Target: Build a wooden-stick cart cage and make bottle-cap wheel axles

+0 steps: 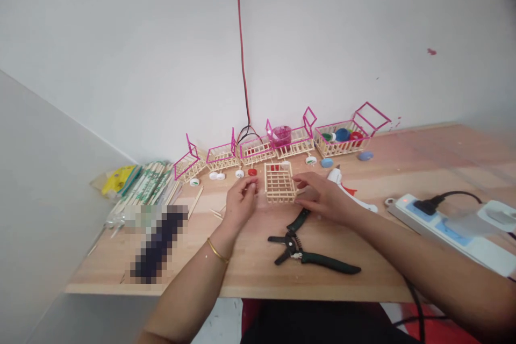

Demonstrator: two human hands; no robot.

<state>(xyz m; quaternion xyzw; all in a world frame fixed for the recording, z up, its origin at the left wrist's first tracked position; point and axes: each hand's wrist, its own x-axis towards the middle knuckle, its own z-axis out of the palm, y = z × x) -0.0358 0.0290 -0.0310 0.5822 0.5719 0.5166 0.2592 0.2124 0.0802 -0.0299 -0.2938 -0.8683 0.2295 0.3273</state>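
A small basket of pale wooden sticks (279,185) stands on the table between my hands. My left hand (241,201) is just left of it, apart from it, with fingers curled and thumb against them; anything inside is hidden. At the basket's right edge, my right hand (320,194) has index finger and thumb spread, their tips close to the sticks; I cannot tell whether they touch. Below lie dark-handled wire-stripper pliers (291,244), jaws apart. A white glue gun (335,176) lies partly behind my right hand.
Behind is a row of stick carts with magenta edges (221,157) and bottle-cap wheels (310,160). One holds a magenta-stained cup (281,137), another colored caps (342,135). Bagged sticks (141,188) lie left, loose sticks (195,203) nearer. A power strip (439,226) with cables is right.
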